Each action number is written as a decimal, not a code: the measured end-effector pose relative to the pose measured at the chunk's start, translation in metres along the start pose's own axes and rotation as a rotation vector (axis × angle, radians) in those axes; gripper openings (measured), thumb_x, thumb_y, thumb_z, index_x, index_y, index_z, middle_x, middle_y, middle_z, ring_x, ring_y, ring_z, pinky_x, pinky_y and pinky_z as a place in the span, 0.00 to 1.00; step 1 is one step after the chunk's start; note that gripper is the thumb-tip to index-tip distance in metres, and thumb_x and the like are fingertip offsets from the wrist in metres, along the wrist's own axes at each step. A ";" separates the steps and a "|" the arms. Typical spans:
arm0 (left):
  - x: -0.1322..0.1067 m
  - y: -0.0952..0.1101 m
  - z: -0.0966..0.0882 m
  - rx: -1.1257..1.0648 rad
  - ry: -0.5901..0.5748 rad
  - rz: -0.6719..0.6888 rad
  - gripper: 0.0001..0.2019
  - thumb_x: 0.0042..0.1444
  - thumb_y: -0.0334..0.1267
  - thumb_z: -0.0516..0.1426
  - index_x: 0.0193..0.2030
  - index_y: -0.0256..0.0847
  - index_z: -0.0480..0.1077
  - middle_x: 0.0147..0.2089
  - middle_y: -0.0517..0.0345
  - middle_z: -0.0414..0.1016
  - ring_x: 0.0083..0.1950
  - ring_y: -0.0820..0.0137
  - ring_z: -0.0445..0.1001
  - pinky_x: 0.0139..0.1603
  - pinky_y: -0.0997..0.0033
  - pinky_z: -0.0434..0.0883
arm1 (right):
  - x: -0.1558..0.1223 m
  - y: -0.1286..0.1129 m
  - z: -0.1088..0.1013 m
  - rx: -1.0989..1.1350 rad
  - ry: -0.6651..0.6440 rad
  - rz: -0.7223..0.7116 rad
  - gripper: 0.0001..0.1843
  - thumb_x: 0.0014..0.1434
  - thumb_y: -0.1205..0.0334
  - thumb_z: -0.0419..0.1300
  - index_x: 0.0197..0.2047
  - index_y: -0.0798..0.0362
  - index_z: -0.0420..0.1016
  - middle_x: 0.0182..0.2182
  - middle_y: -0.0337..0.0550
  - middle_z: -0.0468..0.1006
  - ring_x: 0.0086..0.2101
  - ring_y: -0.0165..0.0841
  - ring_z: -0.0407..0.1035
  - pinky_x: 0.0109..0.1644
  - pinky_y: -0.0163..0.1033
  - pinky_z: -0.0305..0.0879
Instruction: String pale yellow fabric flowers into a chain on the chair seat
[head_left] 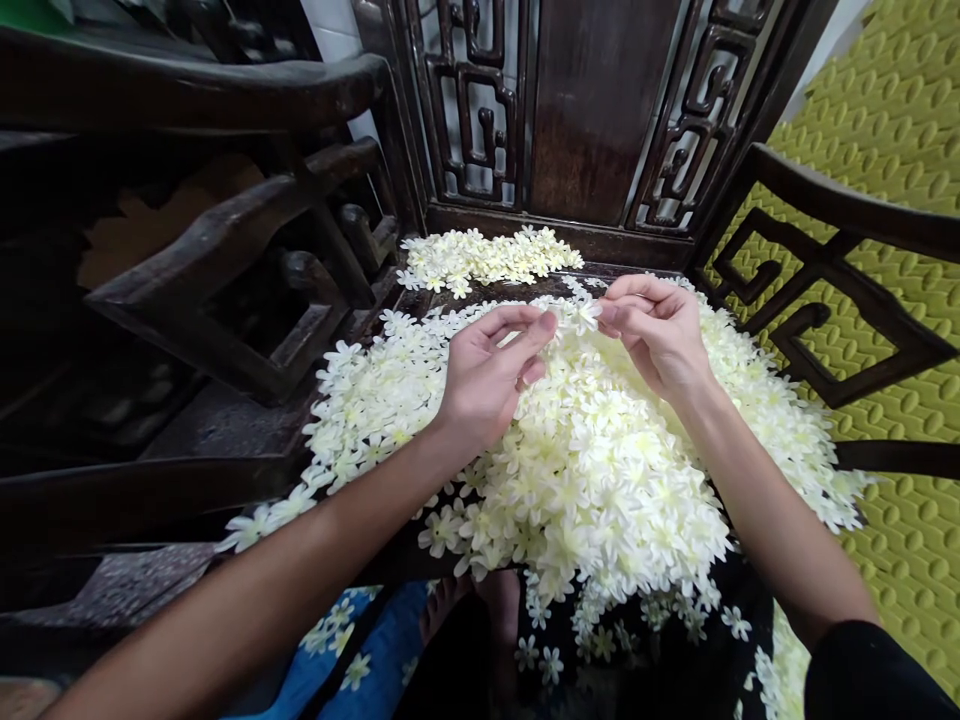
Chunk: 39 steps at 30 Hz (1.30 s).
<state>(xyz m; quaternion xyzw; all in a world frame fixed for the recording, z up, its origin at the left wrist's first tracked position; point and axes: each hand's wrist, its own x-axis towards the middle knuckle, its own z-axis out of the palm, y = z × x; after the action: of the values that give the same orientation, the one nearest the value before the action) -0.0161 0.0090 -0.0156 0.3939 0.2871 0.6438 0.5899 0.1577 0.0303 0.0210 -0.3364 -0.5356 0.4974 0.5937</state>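
Note:
A heap of white artificial flowers (592, 470) with pale yellow centres covers the dark wooden chair seat. Above it, both my hands are raised close together. My right hand (656, 335) pinches a single white flower (583, 316) by the petal edge between thumb and fingertips. Just to the left, my left hand (495, 375) has its thumb and index finger pressed together beside that flower. Whatever lies in the left pinch is too small or hidden to name. The remaining fingers of each hand are curled in.
Behind the heap lies a smaller, yellower flower pile (487, 255) against the carved chair back (600, 110). Wooden armrests rise at left (217, 250) and right (847, 280). A textured yellow-green covering (900, 560) is on the right. Loose flowers lie on blue cloth (382, 650) below.

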 end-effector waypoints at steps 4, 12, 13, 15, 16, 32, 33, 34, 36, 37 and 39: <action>-0.001 0.000 0.000 0.057 0.018 0.082 0.11 0.46 0.39 0.72 0.34 0.41 0.80 0.40 0.56 0.78 0.24 0.83 0.64 0.20 0.79 0.60 | -0.003 0.004 0.002 -0.069 0.020 -0.061 0.13 0.42 0.64 0.78 0.31 0.53 0.82 0.24 0.37 0.81 0.25 0.27 0.74 0.34 0.33 0.74; -0.003 -0.005 -0.002 0.046 -0.027 0.046 0.07 0.48 0.38 0.71 0.32 0.40 0.82 0.32 0.56 0.77 0.21 0.84 0.64 0.20 0.79 0.60 | -0.010 0.008 0.010 -0.046 -0.100 -0.058 0.14 0.41 0.69 0.78 0.33 0.53 0.83 0.27 0.38 0.84 0.28 0.27 0.76 0.35 0.32 0.74; -0.003 -0.005 -0.001 0.031 -0.031 0.034 0.07 0.49 0.39 0.71 0.32 0.40 0.82 0.31 0.57 0.76 0.21 0.84 0.64 0.20 0.79 0.60 | -0.009 0.009 0.010 -0.013 -0.099 -0.028 0.14 0.41 0.70 0.77 0.33 0.53 0.83 0.26 0.38 0.84 0.28 0.27 0.76 0.37 0.32 0.74; -0.003 -0.004 0.000 0.000 -0.038 0.003 0.07 0.49 0.39 0.71 0.31 0.40 0.81 0.29 0.58 0.74 0.21 0.85 0.62 0.20 0.80 0.59 | -0.006 0.009 0.008 0.043 -0.094 0.037 0.13 0.41 0.71 0.76 0.32 0.53 0.82 0.26 0.38 0.83 0.28 0.27 0.75 0.38 0.33 0.74; -0.003 -0.003 0.000 -0.015 -0.040 -0.010 0.07 0.49 0.40 0.71 0.31 0.40 0.81 0.29 0.59 0.73 0.21 0.85 0.61 0.20 0.80 0.59 | -0.005 0.008 0.007 0.062 -0.088 0.064 0.13 0.41 0.71 0.75 0.31 0.53 0.82 0.26 0.38 0.83 0.26 0.27 0.74 0.36 0.34 0.74; -0.001 0.002 0.002 0.056 0.025 0.034 0.25 0.53 0.57 0.65 0.18 0.38 0.67 0.24 0.61 0.65 0.21 0.81 0.58 0.22 0.76 0.61 | -0.010 0.006 0.005 -0.085 -0.409 -0.103 0.09 0.49 0.66 0.75 0.35 0.52 0.82 0.29 0.37 0.80 0.27 0.26 0.71 0.31 0.34 0.69; 0.000 0.002 0.003 0.085 0.040 0.048 0.27 0.54 0.59 0.63 0.18 0.39 0.68 0.24 0.59 0.66 0.22 0.80 0.60 0.23 0.75 0.62 | -0.012 0.007 0.006 -0.107 -0.443 -0.105 0.11 0.48 0.67 0.76 0.35 0.52 0.82 0.30 0.37 0.81 0.27 0.27 0.72 0.30 0.34 0.69; 0.001 0.001 0.003 0.108 0.053 0.057 0.28 0.55 0.62 0.61 0.18 0.39 0.69 0.24 0.59 0.67 0.22 0.79 0.61 0.24 0.74 0.63 | -0.013 0.008 0.007 -0.126 -0.465 -0.106 0.12 0.47 0.67 0.76 0.36 0.53 0.82 0.30 0.38 0.81 0.28 0.27 0.73 0.30 0.34 0.70; 0.001 0.000 0.005 0.132 0.068 0.060 0.28 0.56 0.65 0.57 0.21 0.40 0.72 0.24 0.58 0.67 0.23 0.77 0.63 0.25 0.73 0.65 | -0.016 0.009 0.010 -0.151 -0.475 -0.112 0.14 0.45 0.68 0.77 0.37 0.54 0.82 0.32 0.39 0.82 0.29 0.28 0.73 0.32 0.35 0.71; 0.001 0.000 0.006 0.133 0.072 0.059 0.29 0.57 0.66 0.56 0.24 0.40 0.74 0.25 0.58 0.67 0.24 0.76 0.64 0.26 0.73 0.66 | -0.017 0.010 0.011 -0.162 -0.467 -0.114 0.15 0.45 0.68 0.77 0.37 0.54 0.82 0.32 0.40 0.83 0.29 0.28 0.74 0.33 0.35 0.72; 0.000 -0.001 0.007 0.132 0.066 0.067 0.29 0.57 0.67 0.53 0.30 0.40 0.76 0.28 0.56 0.68 0.28 0.74 0.67 0.29 0.73 0.69 | -0.019 0.011 0.013 -0.178 -0.446 -0.110 0.14 0.46 0.67 0.77 0.37 0.55 0.82 0.34 0.41 0.84 0.31 0.29 0.75 0.36 0.37 0.74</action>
<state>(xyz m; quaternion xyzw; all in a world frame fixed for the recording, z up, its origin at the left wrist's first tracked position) -0.0095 0.0080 -0.0125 0.4199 0.3352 0.6554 0.5309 0.1436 0.0133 0.0074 -0.2394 -0.7126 0.4771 0.4552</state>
